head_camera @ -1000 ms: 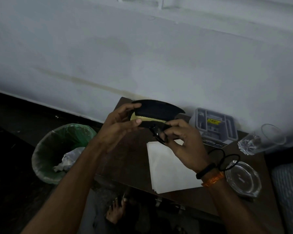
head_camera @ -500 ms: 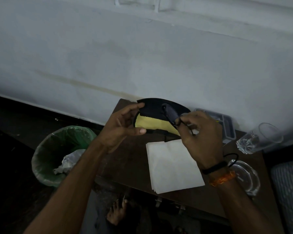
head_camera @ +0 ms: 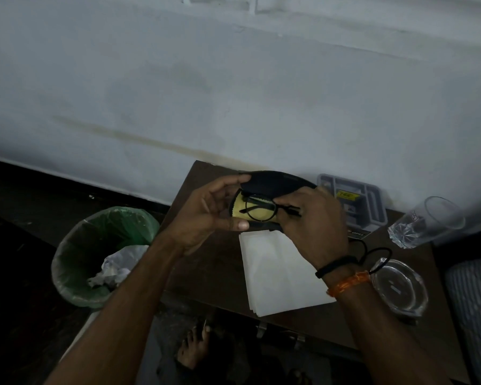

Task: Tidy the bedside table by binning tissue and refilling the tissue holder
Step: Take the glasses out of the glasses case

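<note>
The bedside table (head_camera: 206, 262) fills my view's centre. At nine o'clock of it stands the green-lined bin (head_camera: 75, 262) with crumpled tissue (head_camera: 114, 269) already inside; the flat tissue stack (head_camera: 278, 270) lies on the table, near the grey holder (head_camera: 372, 207) at one o'clock. My left hand (head_camera: 206, 215) grips the open black glasses case (head_camera: 272, 182), fingers curled round its end. My right hand (head_camera: 314, 226) pinches the spectacles (head_camera: 260, 209) into it. I judge this a side step; next, close the case, then load the stack.
</note>
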Action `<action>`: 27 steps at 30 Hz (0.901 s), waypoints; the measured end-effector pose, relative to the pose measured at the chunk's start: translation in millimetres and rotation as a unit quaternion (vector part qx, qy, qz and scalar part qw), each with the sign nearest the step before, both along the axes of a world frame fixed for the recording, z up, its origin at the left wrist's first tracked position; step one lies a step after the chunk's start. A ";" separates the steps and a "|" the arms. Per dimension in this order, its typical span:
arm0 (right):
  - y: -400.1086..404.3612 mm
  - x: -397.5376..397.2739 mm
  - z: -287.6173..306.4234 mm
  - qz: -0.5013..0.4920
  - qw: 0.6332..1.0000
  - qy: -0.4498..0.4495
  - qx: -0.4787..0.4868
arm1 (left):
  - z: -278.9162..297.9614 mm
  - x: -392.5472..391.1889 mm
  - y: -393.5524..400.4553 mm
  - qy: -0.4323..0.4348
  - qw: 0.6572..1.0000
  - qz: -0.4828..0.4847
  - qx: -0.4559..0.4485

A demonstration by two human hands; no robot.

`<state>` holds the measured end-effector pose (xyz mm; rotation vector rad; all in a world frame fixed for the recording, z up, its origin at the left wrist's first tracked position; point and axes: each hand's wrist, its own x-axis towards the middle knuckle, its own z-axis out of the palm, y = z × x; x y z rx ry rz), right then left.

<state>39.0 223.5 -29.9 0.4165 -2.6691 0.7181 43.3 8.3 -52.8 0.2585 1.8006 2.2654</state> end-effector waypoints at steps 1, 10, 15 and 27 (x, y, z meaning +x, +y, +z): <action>-0.9 0.5 -0.6 0.006 1.000 -0.001 0.000 | -0.1 0.1 0.4 0.000 1.000 0.001 -0.002; -6.4 9.0 4.6 -0.002 1.000 -0.009 0.001 | 2.1 -1.5 1.9 -0.003 1.000 0.024 0.003; 2.4 11.5 7.7 -0.027 0.993 0.068 -0.091 | 2.7 -0.8 2.3 -0.006 0.999 0.032 0.004; 16.9 4.2 8.9 -0.140 0.917 -0.146 -0.345 | 8.7 0.4 0.7 -0.005 0.998 0.034 0.052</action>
